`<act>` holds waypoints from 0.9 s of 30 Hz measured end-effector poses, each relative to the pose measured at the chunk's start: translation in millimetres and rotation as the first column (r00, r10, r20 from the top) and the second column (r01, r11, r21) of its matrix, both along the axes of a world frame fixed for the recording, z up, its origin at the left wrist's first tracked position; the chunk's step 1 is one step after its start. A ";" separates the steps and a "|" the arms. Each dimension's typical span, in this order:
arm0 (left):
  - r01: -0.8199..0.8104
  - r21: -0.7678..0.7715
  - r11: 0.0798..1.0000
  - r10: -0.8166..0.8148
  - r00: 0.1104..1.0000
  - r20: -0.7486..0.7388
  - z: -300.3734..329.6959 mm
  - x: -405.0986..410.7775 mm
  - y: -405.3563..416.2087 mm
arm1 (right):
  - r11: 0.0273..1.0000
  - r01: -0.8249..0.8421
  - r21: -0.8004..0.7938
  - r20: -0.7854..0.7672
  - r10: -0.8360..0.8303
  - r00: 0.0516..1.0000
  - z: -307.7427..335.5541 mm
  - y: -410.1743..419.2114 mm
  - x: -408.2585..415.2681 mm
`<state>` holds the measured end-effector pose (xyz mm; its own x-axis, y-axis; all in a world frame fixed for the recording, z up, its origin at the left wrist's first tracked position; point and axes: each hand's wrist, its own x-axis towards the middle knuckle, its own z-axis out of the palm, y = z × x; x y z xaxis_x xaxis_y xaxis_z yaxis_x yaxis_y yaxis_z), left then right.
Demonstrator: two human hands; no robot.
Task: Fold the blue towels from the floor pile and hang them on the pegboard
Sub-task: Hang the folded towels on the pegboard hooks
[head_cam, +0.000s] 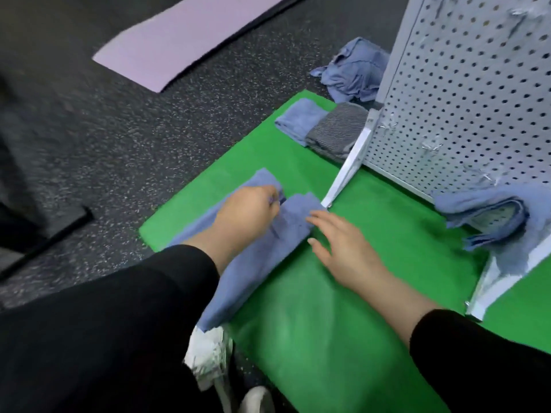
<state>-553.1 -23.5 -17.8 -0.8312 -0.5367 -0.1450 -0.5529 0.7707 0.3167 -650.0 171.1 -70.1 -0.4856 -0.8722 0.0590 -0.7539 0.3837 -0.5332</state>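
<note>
White shoe [208, 356] at bottom centre, person crouched over the green mat [343, 293]. Blue towel [259, 251] lies on the mat in a long strip running from lower centre toward mid-frame, probably laid flat so it can be folded shorter before hanging. Left hand [244, 216] sits on the towel's far end, fingers curled and pinching a fold of cloth, black sleeve reaching in from lower left. Right hand [337, 245] comes in from lower right, fingers straight and spread, tips touching the towel's right edge, holding nothing; looks like it pins the layer while the left hand works the fold. Frame is motion-blurred, so the exact finger hold is hard to read. Further up, one folded towel [483, 216] hangs at the pegboard [465, 84] bottom edge, right side. Mid-frame, folded blue cloth [298, 120] beside a grey one [337, 129]. Behind them, the unfolded pile [354, 73] on the dark floor [119, 120]. Purple mat [185, 37] upper left.
</note>
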 end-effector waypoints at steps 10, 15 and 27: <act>0.058 -0.022 0.998 -0.052 0.970 0.236 -33.2 43.5 -12.4 | 0.948 -0.107 0.301 -0.169 0.163 0.972 -20.9 -31.1 27.5; 0.005 0.028 1.000 -0.013 0.958 0.287 -35.8 41.0 -12.3 | 0.940 -0.074 0.333 -0.176 0.139 0.974 -16.5 -27.9 35.3; -0.008 0.136 0.991 -0.020 0.979 0.203 -27.0 47.0 -12.1 | 0.954 -0.050 0.295 -0.388 0.167 0.907 -17.6 -34.9 40.2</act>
<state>-506.2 -35.6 -44.8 -0.7799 -0.4955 -0.3825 -0.6120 0.7318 0.3000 -609.9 136.3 -87.7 -0.3724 -0.9279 -0.0174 -0.9260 0.3727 -0.0603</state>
